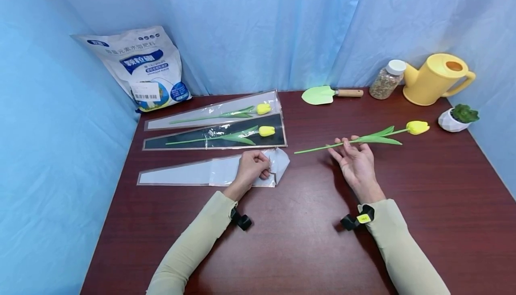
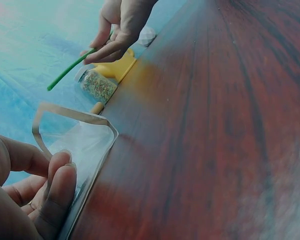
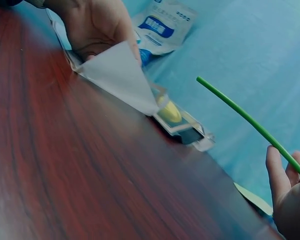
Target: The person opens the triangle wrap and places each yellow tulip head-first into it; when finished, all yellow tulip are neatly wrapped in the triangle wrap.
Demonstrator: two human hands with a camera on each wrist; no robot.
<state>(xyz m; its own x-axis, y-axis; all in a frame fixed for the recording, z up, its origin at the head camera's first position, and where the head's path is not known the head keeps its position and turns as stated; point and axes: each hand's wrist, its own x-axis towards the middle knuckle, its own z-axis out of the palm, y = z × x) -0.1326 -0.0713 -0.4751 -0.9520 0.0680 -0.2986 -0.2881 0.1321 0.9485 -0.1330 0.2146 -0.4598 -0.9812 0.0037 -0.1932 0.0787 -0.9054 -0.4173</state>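
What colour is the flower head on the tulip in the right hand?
Yellow, on a green stem; the tulip shows best in the head view.

Dark red wooden table (image 1: 306, 241), pale blue curtain (image 1: 258, 26) draped on all sides

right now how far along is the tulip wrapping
Two yellow tulips already lie inside clear sleeves. In hand: the left hand grips the open mouth of the empty sleeve, while the right hand holds the loose tulip by its stem. Left: that tulip is not yet in the sleeve.
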